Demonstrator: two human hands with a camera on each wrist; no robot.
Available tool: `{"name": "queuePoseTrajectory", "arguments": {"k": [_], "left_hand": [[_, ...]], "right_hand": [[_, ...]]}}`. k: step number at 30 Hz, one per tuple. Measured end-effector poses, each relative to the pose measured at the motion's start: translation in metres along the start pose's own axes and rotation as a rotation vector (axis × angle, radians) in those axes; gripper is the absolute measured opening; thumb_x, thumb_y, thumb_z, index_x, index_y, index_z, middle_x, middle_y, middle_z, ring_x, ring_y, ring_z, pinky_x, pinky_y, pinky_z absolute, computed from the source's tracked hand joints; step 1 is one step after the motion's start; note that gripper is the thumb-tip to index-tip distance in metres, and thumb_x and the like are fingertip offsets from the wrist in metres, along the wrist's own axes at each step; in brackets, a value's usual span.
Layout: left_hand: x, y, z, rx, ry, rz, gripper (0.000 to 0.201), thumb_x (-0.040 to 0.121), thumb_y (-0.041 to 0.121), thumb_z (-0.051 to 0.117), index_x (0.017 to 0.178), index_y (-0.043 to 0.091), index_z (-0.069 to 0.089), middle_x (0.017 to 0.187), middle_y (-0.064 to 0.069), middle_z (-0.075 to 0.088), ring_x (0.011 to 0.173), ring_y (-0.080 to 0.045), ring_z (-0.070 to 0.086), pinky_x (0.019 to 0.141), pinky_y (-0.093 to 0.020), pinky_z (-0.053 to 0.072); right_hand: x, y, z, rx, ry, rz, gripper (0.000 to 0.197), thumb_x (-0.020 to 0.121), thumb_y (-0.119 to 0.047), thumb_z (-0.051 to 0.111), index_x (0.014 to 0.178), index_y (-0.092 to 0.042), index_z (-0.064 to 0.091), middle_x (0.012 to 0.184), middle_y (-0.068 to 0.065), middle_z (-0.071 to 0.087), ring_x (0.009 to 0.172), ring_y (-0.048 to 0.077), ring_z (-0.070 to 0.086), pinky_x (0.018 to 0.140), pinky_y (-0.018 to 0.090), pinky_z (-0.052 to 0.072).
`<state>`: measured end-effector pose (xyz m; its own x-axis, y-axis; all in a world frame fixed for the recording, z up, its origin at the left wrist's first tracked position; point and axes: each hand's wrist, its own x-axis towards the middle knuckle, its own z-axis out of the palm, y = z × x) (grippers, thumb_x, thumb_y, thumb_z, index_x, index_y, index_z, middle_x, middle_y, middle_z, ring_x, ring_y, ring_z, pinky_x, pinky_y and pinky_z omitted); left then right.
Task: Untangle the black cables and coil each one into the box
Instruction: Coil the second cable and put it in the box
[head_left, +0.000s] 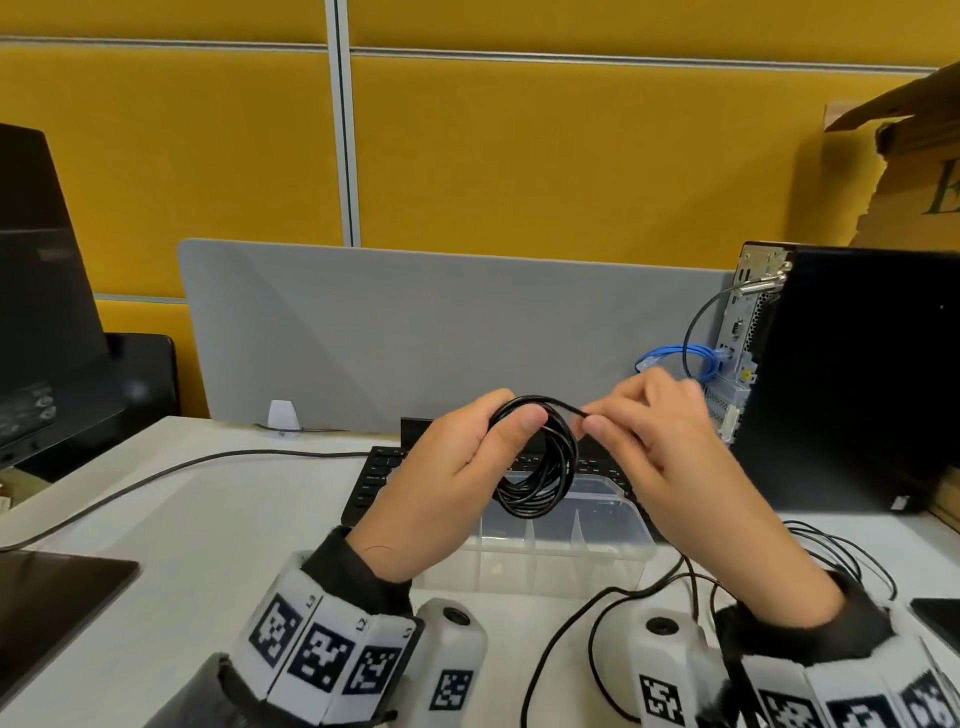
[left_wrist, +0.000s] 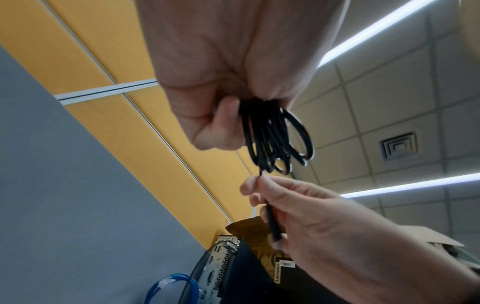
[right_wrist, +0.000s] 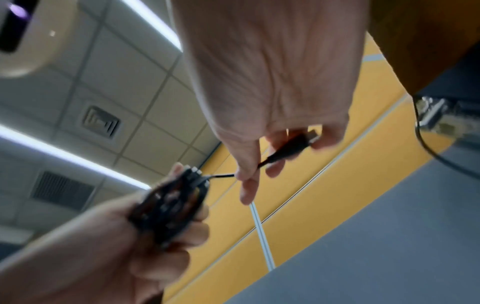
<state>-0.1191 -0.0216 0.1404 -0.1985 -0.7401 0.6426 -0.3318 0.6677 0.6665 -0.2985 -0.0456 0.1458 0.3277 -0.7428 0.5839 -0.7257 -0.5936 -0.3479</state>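
My left hand (head_left: 467, 457) grips a black cable wound into a coil (head_left: 545, 467), thumb pressed on the loops, above the clear plastic box (head_left: 613, 551). The coil (left_wrist: 275, 139) hangs from that hand (left_wrist: 221, 82) in the left wrist view. My right hand (head_left: 660, 441) pinches the cable's free end just right of the coil; its plug (right_wrist: 298, 142) lies between the fingers of that hand (right_wrist: 272, 102). The plug (left_wrist: 275, 234) also shows in the right hand (left_wrist: 324, 226). More black cables (head_left: 623, 613) lie loose on the desk, front right.
A black keyboard (head_left: 374, 478) lies behind the box. A black PC tower (head_left: 841, 379) with a blue cable (head_left: 675, 358) stands right, a monitor (head_left: 41, 312) left. A grey divider (head_left: 415, 332) backs the desk. A dark cable (head_left: 156, 483) crosses the left desk.
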Motion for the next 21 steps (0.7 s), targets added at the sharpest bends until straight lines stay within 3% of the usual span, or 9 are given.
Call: {"name": "queuePoseTrajectory", "arguments": {"k": [2,4,6,8,10,13,15,17,21], "left_hand": [[-0.001,0.000,0.004,-0.095,-0.018,-0.011,0.030,0.086,0.050,0.035,0.064,0.033,0.047,0.060,0.016,0.046,0.056,0.001,0.042,0.056,-0.008,0.034],[-0.001,-0.003,0.008,-0.161,-0.028,-0.061,0.033,0.083,0.055,0.034,0.068,0.029,0.049,0.061,0.015,0.045,0.057,0.001,0.041,0.054,-0.009,0.034],[-0.001,-0.006,0.011,-0.176,-0.033,-0.107,0.039,0.082,0.057,0.034,0.072,0.023,0.049,0.063,0.014,0.044,0.059,-0.002,0.041,0.055,-0.011,0.035],[-0.001,-0.008,0.014,-0.208,-0.026,-0.140,0.037,0.079,0.061,0.034,0.070,0.030,0.053,0.063,0.015,0.046,0.061,-0.002,0.043,0.056,-0.014,0.037],[-0.001,-0.008,0.016,-0.277,-0.022,-0.201,0.037,0.079,0.062,0.037,0.075,0.033,0.060,0.069,0.011,0.054,0.068,-0.004,0.049,0.061,-0.026,0.046],[-0.001,-0.007,0.017,-0.300,0.001,-0.277,0.045,0.083,0.060,0.039,0.091,0.023,0.064,0.089,-0.009,0.064,0.079,-0.014,0.058,0.075,-0.045,0.052],[0.000,-0.008,0.017,-0.300,0.020,-0.323,0.045,0.079,0.056,0.039,0.091,0.021,0.064,0.077,-0.004,0.060,0.072,-0.016,0.053,0.065,-0.039,0.049],[0.002,-0.010,0.015,-0.295,0.029,-0.368,0.043,0.078,0.056,0.038,0.084,0.021,0.063,0.064,0.004,0.051,0.062,-0.012,0.046,0.054,-0.024,0.039],[0.004,-0.015,0.013,-0.274,0.063,-0.378,0.037,0.088,0.048,0.039,0.070,0.019,0.053,0.050,0.014,0.046,0.044,0.000,0.038,0.042,-0.011,0.029]], "right_hand": [[0.001,0.000,0.000,0.004,0.135,0.017,0.025,0.085,-0.050,0.034,0.082,-0.045,0.058,0.086,-0.012,0.043,0.082,0.004,0.034,0.075,0.027,0.026],[0.004,-0.002,0.001,0.282,0.202,0.033,0.019,0.091,-0.035,0.045,0.081,-0.040,0.061,0.078,-0.006,0.047,0.069,0.001,0.044,0.069,0.016,0.036],[0.004,-0.006,0.001,0.686,0.161,0.109,0.020,0.093,-0.018,0.050,0.086,-0.024,0.068,0.070,0.001,0.054,0.057,0.001,0.049,0.061,0.014,0.044],[0.003,-0.010,0.003,1.004,0.070,0.201,0.017,0.090,-0.014,0.052,0.088,-0.013,0.068,0.068,0.005,0.059,0.059,0.009,0.056,0.061,0.018,0.050],[0.003,-0.011,0.006,1.149,-0.007,0.267,0.017,0.084,-0.020,0.055,0.090,-0.011,0.068,0.073,0.008,0.063,0.064,0.013,0.060,0.062,0.020,0.053],[0.003,-0.015,0.015,1.269,-0.068,0.356,0.017,0.082,-0.016,0.058,0.094,-0.008,0.065,0.076,0.007,0.069,0.063,0.012,0.063,0.058,0.020,0.053],[0.003,-0.020,0.023,1.340,-0.095,0.424,0.015,0.086,-0.008,0.057,0.100,-0.004,0.061,0.075,0.009,0.069,0.061,0.014,0.063,0.057,0.022,0.054],[0.002,-0.023,0.027,1.410,-0.098,0.478,0.019,0.091,-0.006,0.054,0.109,-0.002,0.055,0.074,0.012,0.068,0.061,0.016,0.064,0.060,0.025,0.056],[0.000,-0.024,0.024,1.406,-0.125,0.415,0.026,0.091,-0.025,0.055,0.114,-0.014,0.052,0.078,0.011,0.067,0.072,0.019,0.065,0.071,0.030,0.055]]}}
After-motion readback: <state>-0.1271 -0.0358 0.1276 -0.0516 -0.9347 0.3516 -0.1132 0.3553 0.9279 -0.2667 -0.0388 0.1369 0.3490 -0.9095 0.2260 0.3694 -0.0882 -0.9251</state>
